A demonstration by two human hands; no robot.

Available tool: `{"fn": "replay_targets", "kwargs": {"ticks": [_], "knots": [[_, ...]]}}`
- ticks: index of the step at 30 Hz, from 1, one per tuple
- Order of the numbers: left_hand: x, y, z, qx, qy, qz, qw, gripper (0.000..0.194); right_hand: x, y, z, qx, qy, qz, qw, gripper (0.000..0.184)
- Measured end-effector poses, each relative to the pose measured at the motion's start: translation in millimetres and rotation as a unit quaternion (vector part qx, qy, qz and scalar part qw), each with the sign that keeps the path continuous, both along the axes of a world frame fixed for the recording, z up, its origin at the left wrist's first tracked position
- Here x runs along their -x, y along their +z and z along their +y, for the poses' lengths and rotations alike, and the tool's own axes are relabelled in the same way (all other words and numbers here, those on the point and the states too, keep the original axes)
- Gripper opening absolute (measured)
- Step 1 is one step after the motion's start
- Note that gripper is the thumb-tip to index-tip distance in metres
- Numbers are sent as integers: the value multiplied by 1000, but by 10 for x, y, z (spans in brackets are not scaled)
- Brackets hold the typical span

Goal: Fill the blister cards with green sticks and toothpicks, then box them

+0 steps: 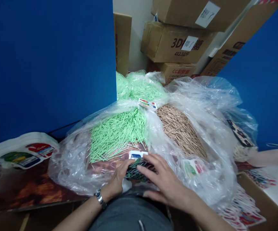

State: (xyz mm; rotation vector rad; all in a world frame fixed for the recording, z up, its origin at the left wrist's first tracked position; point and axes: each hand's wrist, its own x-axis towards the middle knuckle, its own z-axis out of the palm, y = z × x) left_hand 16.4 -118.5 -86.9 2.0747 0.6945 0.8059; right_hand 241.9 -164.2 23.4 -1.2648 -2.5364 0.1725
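Observation:
In front of my lap is a small dark packet (136, 173) with a white and blue label at its top. My left hand (118, 179), with a metal watch on the wrist, grips its left side. Over its right side reaches my right hand (164, 181), fingers spread and fingertips at the packet. Just beyond, loose light green sticks (119, 134) lie in an opened clear plastic bag (75, 166). Brown sticks (181, 130) lie in another bag to the right. My fingers cover part of the packet.
White printed cards (30, 150) are stacked at left; more cards (242, 205) sit in a box at lower right. Behind are another bag of green sticks (146, 88) and stacked cardboard boxes (177, 41). Blue panels (50, 64) stand on both sides.

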Motion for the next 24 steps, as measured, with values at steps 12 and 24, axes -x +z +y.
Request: {"fn": "replay_targets", "kwargs": {"ticks": [12,24], "knots": [[-66,207,78,73,58,30,995,69,-256,-707,35,157,-132,307,929,97],[77,55,105,21,-7,59,998,89,-259,-787,-80,24,-31,237,971,82]]}}
